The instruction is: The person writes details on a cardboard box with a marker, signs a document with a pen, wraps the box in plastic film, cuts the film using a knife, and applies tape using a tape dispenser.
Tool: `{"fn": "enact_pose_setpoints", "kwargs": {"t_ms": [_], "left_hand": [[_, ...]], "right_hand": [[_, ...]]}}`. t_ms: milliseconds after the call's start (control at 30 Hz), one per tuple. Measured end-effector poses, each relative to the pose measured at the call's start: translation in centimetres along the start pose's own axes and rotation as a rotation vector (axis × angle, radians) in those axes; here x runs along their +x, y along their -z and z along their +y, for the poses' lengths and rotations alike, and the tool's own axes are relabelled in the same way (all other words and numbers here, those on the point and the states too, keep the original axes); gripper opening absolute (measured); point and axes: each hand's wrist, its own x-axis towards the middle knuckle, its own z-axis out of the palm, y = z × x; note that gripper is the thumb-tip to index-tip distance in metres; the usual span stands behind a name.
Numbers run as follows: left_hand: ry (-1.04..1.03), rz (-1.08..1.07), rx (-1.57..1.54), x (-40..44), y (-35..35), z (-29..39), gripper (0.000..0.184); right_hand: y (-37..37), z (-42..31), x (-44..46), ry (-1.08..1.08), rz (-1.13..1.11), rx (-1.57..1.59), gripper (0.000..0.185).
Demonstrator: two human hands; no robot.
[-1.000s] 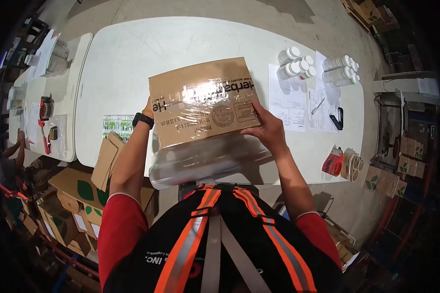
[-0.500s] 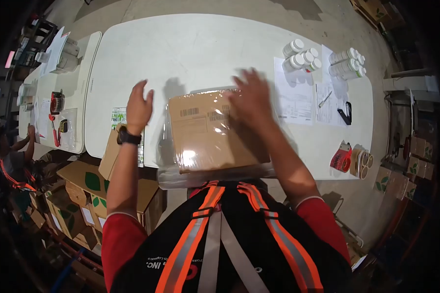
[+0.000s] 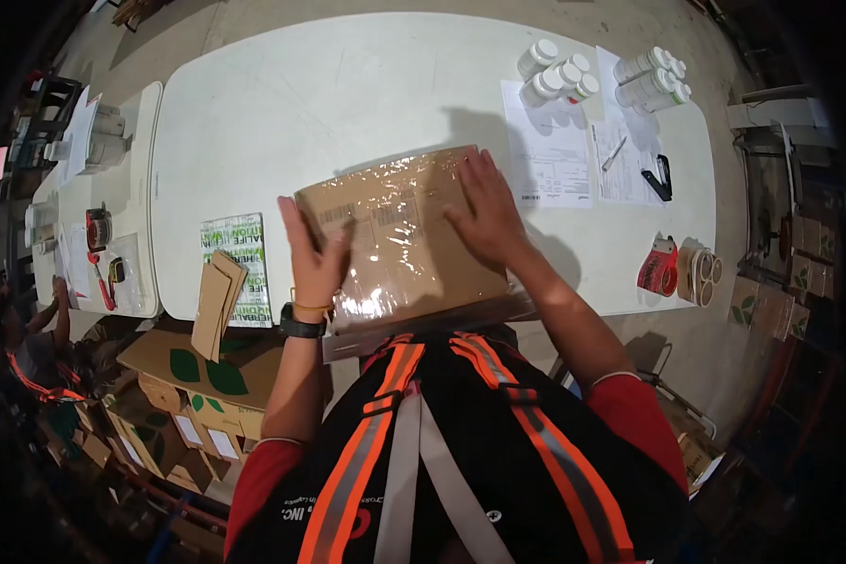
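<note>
A cardboard box [image 3: 414, 249] inside a clear, shiny plastic bag lies at the table's front edge, turned at a slight angle. Barcode labels show faintly through the film. My left hand [image 3: 315, 254], with a black watch at its wrist, rests along the box's left side, fingers stretched out and thumb over the top. On the box's right part lies my right hand [image 3: 489, 211], flat, its fingers reaching the far right corner. Loose plastic [image 3: 367, 343] gathers at the near edge, close to my body.
Left of the box, cardboard pieces [image 3: 218, 301] lie on a green-and-white printed packet [image 3: 244, 240]. White bottles [image 3: 555, 75] and papers [image 3: 550, 155] stand to the right, with a stapler [image 3: 660, 179], tape dispenser [image 3: 658, 266] and tape rolls [image 3: 697, 273]. Another person [image 3: 42, 343] is at far left.
My left hand has come down from the air onto the box's left side. My right hand now lies flat on the box, which has turned, its right end swinging away from me.
</note>
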Motion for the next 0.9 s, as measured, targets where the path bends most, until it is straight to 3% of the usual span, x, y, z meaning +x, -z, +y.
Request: {"fn": "enact_pose_setpoints", "kwargs": {"t_ms": [33, 67, 133, 200, 267, 333, 433, 533, 600, 633, 667, 700, 733, 767, 833, 867, 900], "left_hand": [[0.287, -0.012, -0.327, -0.3, 0.6, 0.6, 0.071], [0.448, -0.015, -0.486, -0.5, 0.8, -0.7, 0.062], [0.646, -0.143, -0.878, -1.0, 1.5, -4.7, 0.062], [0.704, -0.069, -0.815, -1.1, 1.2, -5.4, 0.067], [0.798, -0.133, -0.918, -0.7, 1.4, -6.1, 0.069], [0.860, -0.187, -0.898, -0.4, 1.6, -6.2, 0.071], [0.929, -0.170, -0.864, -0.9, 1.2, -7.5, 0.074], [0.867, -0.111, -0.980, -0.8, 0.2, -8.6, 0.071], [0.860, -0.101, -1.128, -1.1, 0.0, -8.5, 0.065], [0.861, -0.134, -1.133, -1.0, 0.2, -10.8, 0.065], [0.792, -0.191, -1.175, -1.0, 0.6, -14.8, 0.063], [0.719, -0.245, -1.217, -0.4, 0.2, -14.4, 0.062], [0.721, -0.146, -1.010, -0.7, 0.0, -14.0, 0.056], [0.722, -0.161, -1.011, 0.3, 0.6, -12.1, 0.056], [0.857, -0.174, -1.095, 2.2, 2.0, -9.6, 0.053], [0.646, -0.139, -0.982, 3.2, 2.4, -10.0, 0.055], [0.590, -0.162, -0.814, 4.2, 2.6, -11.5, 0.055]], "right_hand": [[-0.6, 1.1, -0.5, 0.043, 0.085, 0.323, 0.070], [-0.5, 1.2, -0.6, 0.042, 0.080, 0.324, 0.070], [-0.3, 1.0, -0.6, -0.142, 0.052, 1.039, 0.069], [-1.8, 1.4, -0.5, -0.105, 0.161, 1.053, 0.066], [-3.8, 3.0, -0.7, -0.068, 0.280, 1.057, 0.065], [-5.1, 5.2, -1.3, -0.524, -0.190, 1.652, 0.065], [-3.8, 3.8, -0.7, -0.675, -0.312, 1.728, 0.062], [-4.6, 3.6, -0.1, -0.716, -0.226, 1.745, 0.056], [-6.2, 5.2, 0.2, -0.403, -0.171, 1.330, 0.052], [-5.9, 4.8, 0.1, -0.414, -0.142, 1.320, 0.052], [-5.3, 4.2, 0.0, -0.527, -0.170, 1.442, 0.054], [-5.0, 4.0, -0.1, -0.635, -0.199, 1.564, 0.057], [-5.8, 5.1, -0.2, -0.804, -0.230, 1.522, 0.056], [-6.0, 5.8, -1.2, -0.809, -0.215, 1.523, 0.056], [-5.8, 7.0, -3.5, -0.527, 0.056, 0.692, 0.056], [-4.2, 6.5, -5.2, -0.406, 0.007, 0.641, 0.065], [-1.8, 4.9, -7.2, -0.284, -0.043, 0.592, 0.077]]}}
